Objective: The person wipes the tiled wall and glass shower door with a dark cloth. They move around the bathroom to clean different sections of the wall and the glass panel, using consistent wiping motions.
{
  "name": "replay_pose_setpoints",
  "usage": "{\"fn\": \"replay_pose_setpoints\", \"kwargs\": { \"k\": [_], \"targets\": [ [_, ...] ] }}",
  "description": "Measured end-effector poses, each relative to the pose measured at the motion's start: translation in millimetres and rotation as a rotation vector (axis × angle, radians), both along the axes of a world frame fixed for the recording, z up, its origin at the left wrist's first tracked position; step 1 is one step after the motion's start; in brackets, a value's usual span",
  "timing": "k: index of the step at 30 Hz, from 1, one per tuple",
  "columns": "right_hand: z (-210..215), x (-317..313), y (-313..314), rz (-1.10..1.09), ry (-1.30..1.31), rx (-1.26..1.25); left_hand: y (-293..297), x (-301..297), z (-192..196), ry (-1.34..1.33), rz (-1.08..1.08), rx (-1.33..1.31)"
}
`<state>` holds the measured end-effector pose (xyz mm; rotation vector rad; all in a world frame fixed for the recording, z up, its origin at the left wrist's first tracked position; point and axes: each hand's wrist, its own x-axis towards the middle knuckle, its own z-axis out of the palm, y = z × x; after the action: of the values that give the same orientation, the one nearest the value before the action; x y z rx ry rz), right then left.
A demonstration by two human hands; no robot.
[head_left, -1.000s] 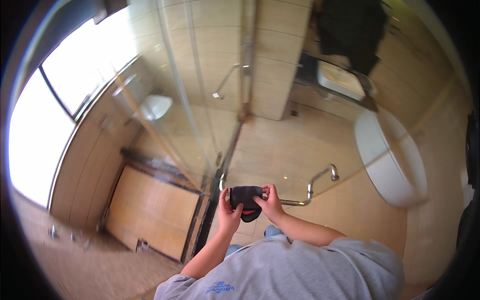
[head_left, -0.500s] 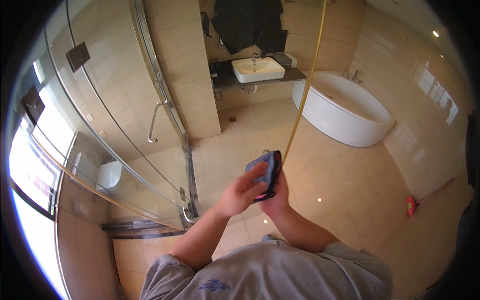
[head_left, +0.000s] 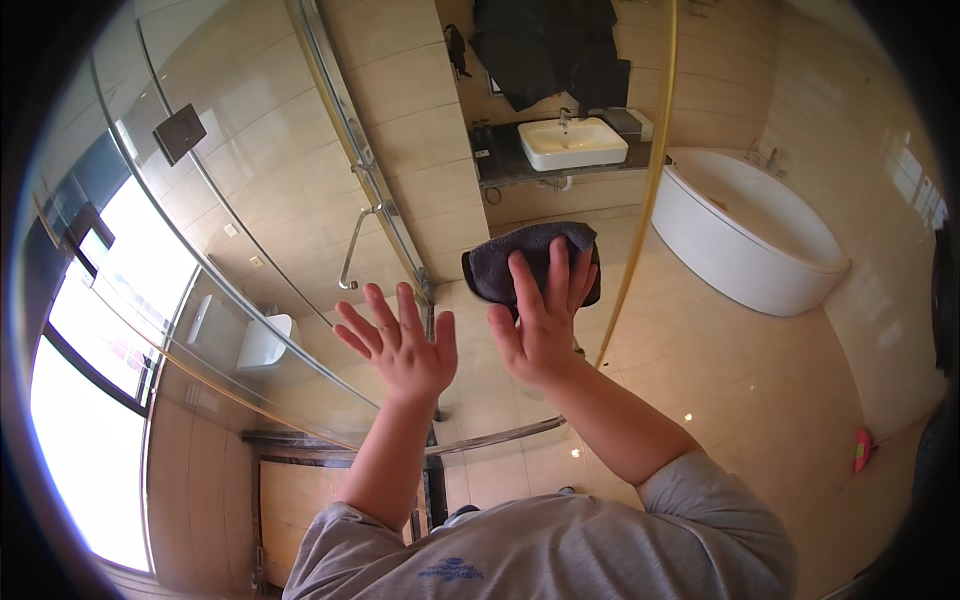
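We have both hands up against a clear glass panel (head_left: pixel 300 200). Our right hand (head_left: pixel 540 320) presses a dark grey cloth (head_left: pixel 530 262) flat on the glass, fingers (head_left: pixel 556 268) spread and laid over the cloth, not pinching it. The cloth sits just left of the panel's gold edge strip (head_left: pixel 650 190). Our left hand (head_left: pixel 400 345) is just left of the cloth, palm out, fingers fanned wide, holding nothing; we cannot tell whether it touches the glass.

Room to move: bare glass runs up and left of the cloth as far as the chrome frame (head_left: pixel 350 130). The gold strip bounds it close on the right. A chrome handle (head_left: pixel 352 250) sits left of the cloth, above the left hand. A chrome bar (head_left: pixel 500 437) crosses below the cloth, under both wrists.

Around it: a white sink (head_left: pixel 572 142) on a dark counter (head_left: pixel 500 165) lies above the cloth, with a tap (head_left: pixel 566 116) at its back. A white bathtub (head_left: pixel 745 240) lies right of the cloth, past the strip; it looks empty, as does the sink. A small pink object (head_left: pixel 863 450) lies on the tiled floor (head_left: pixel 740 380), well right and below. A bright window (head_left: pixel 90 400) is far left.
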<state>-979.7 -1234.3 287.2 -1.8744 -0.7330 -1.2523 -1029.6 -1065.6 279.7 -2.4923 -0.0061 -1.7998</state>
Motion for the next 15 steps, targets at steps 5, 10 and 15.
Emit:
{"fn": "replay_pose_setpoints", "kwargs": {
  "k": [5,10,15],
  "targets": [
    [-0.9,8.7,16.4,-0.189,-0.103,-0.043,-1.6,12.3,-7.4,-0.057,-0.004,-0.013],
    [15.0,37.5,-0.3,-0.248,-0.172,-0.015,3.9,21.2,-11.3,-0.064,0.008,-0.016],
    [7.1,71.9,-0.5,-0.226,-0.116,0.158,6.7,30.4,-7.3,-0.051,-0.013,0.024]
  ]
}}
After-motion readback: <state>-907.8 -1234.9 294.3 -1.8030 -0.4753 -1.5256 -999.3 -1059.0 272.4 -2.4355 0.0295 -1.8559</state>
